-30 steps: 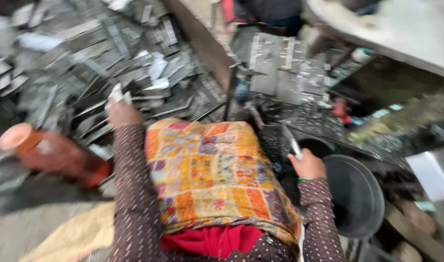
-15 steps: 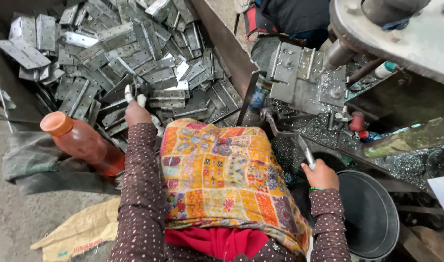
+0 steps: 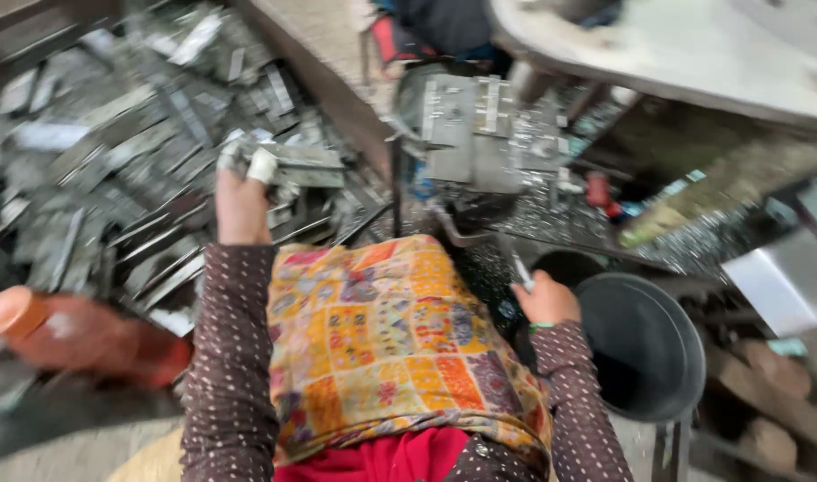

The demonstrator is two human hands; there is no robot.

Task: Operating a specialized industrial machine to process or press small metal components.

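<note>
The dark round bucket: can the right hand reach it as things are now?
Probably yes: the right hand, holding a thin metal piece, sits beside the bucket's rim, with nothing visible between them.

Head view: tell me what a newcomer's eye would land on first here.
The bright patchwork cloth in orange and yellow fills the lower centre, draped over the person's lap. Upper left, a big heap of grey metal pieces spreads out, where the left hand grips a few. At right the right hand holds a thin metal piece beside a dark round bucket; an orange bottle lies lower left.
</note>
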